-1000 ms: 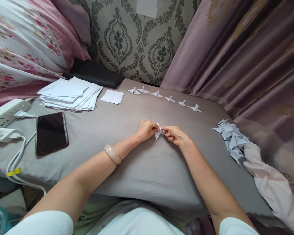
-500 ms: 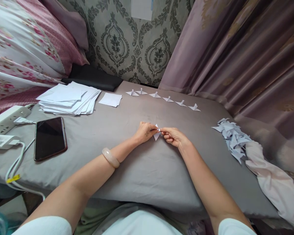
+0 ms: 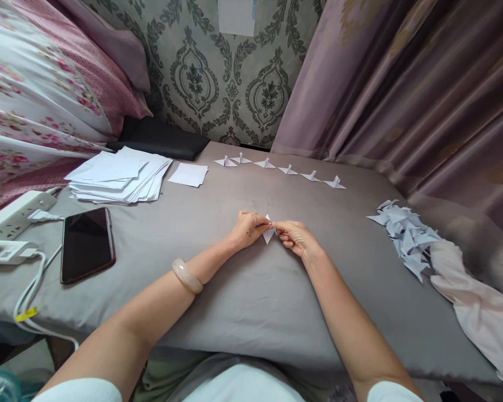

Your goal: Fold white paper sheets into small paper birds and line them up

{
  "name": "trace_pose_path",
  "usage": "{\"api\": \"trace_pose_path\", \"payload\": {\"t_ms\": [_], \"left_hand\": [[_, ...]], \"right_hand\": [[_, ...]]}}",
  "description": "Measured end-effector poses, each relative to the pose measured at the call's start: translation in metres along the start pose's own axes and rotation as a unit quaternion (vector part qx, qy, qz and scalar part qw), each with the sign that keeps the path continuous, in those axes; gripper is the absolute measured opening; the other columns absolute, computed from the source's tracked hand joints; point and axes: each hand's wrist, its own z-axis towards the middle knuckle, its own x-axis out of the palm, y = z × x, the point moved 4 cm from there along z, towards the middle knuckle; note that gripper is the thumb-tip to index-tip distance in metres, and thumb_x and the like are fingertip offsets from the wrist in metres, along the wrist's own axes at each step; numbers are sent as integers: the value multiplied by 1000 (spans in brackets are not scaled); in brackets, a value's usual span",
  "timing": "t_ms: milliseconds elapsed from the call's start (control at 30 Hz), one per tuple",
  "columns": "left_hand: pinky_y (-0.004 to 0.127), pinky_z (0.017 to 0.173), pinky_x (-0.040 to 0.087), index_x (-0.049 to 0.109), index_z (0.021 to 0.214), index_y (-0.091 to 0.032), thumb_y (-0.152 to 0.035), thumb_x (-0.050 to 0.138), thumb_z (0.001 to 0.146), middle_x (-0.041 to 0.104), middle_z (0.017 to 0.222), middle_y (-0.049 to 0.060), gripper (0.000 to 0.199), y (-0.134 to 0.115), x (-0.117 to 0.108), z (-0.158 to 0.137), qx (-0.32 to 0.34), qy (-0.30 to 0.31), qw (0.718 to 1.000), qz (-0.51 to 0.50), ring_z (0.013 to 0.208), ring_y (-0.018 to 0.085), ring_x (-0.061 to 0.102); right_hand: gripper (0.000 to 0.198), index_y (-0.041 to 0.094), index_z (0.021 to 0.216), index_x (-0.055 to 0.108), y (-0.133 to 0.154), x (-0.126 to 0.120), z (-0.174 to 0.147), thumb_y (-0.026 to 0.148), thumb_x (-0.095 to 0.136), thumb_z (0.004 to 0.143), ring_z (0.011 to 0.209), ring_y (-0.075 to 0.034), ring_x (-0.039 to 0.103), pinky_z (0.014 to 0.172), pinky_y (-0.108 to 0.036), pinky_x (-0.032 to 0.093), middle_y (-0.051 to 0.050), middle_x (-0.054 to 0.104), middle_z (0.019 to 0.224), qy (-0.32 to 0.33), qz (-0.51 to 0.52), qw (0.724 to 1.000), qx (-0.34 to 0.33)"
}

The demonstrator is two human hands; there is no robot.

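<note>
Between my two hands is a small white folded paper crane [image 3: 268,236], with pointed wing-like tips showing above and below the fingers. My left hand [image 3: 250,229] pinches it from the left with thumb and fingers together. From the right, my right hand [image 3: 295,237] pinches its other side, the remaining fingers curled in. The fingertips of both hands meet over the middle of the paper and hide the folds there. Beyond them, several finished-looking paper cranes [image 3: 289,170] stand in a slanting row with wings spread.
Left on the grey cloth lie a stack of white paper [image 3: 117,177], a smaller pile of paper squares [image 3: 188,175], a phone [image 3: 87,245] and a power strip [image 3: 19,215] with cables. A heap of folded white paper [image 3: 408,231] lies right, beside a pale cloth [image 3: 465,285].
The right fingertips have closed in against the left ones, covering the white bit of paper that showed between them. The view has shifted slightly.
</note>
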Motion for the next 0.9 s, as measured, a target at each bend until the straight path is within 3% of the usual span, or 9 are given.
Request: {"api": "trace_pose_path", "payload": {"t_ms": [200,433,600,900], "left_hand": [[35,90,31,72,86,-23,-34,55,89,72,85,1,20,0,-1,-1,-3,-4,1000,-2,83,18,63],[31,85,35,72,83,-24,-38,52,90,71,77,1,25,1,0,0,11,-6,1000,5,80,16,63],[29,81,37,72,83,-24,-43,52,89,69,73,1,29,4,1,1,18,-15,1000,12,77,16,63],[36,92,33,73,84,-25,-37,54,90,74,84,1,23,0,0,0,11,-11,1000,5,82,17,64]], "right_hand": [[12,12,63,55,-3,-3,5,17,64,68,37,1,31,30,-12,16,3,51,57,9,-3,1000,2],[14,14,62,54,-2,-2,6,16,66,68,37,0,30,30,-12,16,6,44,51,6,-14,1000,-3],[11,13,63,56,0,-5,4,16,64,70,38,0,32,30,-12,18,4,49,53,10,-28,1000,9],[19,15,55,49,4,-4,2,16,63,68,37,-1,29,32,-16,15,6,43,49,-10,-60,998,-10]]}}
